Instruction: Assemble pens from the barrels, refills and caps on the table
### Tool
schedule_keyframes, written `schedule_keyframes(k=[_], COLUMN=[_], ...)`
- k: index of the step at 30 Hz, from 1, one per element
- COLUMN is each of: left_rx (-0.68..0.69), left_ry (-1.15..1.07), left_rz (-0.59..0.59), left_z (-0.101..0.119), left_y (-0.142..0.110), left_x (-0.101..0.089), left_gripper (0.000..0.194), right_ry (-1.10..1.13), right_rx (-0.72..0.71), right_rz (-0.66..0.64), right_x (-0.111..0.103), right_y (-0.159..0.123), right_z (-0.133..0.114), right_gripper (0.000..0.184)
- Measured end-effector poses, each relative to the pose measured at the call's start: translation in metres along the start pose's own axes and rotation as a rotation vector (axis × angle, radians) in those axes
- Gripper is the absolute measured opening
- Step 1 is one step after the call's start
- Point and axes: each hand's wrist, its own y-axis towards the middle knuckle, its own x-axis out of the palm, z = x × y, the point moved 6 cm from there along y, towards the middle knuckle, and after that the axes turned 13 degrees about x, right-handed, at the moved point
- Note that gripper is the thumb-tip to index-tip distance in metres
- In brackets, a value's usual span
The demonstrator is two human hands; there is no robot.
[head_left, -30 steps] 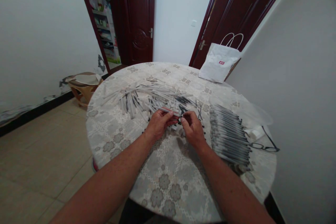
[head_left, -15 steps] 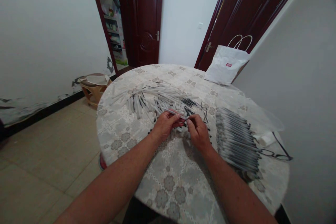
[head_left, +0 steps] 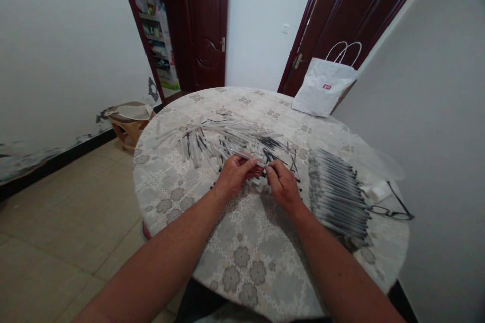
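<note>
My left hand (head_left: 234, 175) is closed around a clear, slim pen barrel (head_left: 245, 155), which lies across its fingers and points to the right. At the barrel's right end, my right hand (head_left: 283, 184) is closed in a pinch; what sits between its fingertips is too small to make out. Beyond both hands spreads a loose pile of clear pen barrels (head_left: 195, 147). Thin black sticks (head_left: 270, 142) lie among and beside them. To the right of my right hand, a neat stack of pens (head_left: 337, 194) with dark ends lies side by side.
A flower-patterned cloth covers the round table (head_left: 242, 257). Eyeglasses (head_left: 394, 213) and a small white object (head_left: 379, 192) lie right of the stack, near a clear plastic sheet (head_left: 379, 161). A white paper bag (head_left: 322, 86) stands at the back right. A wooden stool (head_left: 131, 121) is at left.
The camera view has shifted slightly, so the table sits a little higher and further left. My right fingers stay at the barrel's end, more closed over it; the left grip holds.
</note>
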Motion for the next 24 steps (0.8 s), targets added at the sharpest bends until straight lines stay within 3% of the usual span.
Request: schedule_keyframes(k=[3, 6, 10, 13, 18, 24], left_rx=[0.002, 0.02, 0.082, 0.164, 0.355, 0.368], left_ry=[0.018, 0.08, 0.285, 0.508, 0.881, 1.338], left_rz=[-0.011, -0.036, -0.11, -0.167, -0.42, -0.722], left_z=[0.001, 0.005, 0.015, 0.02, 0.013, -0.016], left_y=[0.0, 0.0, 0.001, -0.001, -0.016, -0.037], left_x=[0.001, 0.002, 0.003, 0.003, 0.022, 0.047], left_gripper=[0.033, 0.033, 0.032, 0.025, 0.009, 0.028], right_ry=[-0.006, -0.003, -0.073, -0.086, 0.029, 0.065], right_rx=[-0.002, -0.021, -0.146, -0.152, -0.039, -0.023], right_rz=[-0.017, -0.002, 0.024, 0.161, 0.506, 0.564], right_x=[0.001, 0.0, -0.005, -0.02, -0.057, -0.067], right_y=[0.001, 0.001, 0.0, 0.003, 0.008, 0.011], right_z=[0.0, -0.002, -0.012, -0.013, -0.001, 0.005], right_gripper=[0.032, 0.027, 0.021, 0.021, 0.023, 0.023])
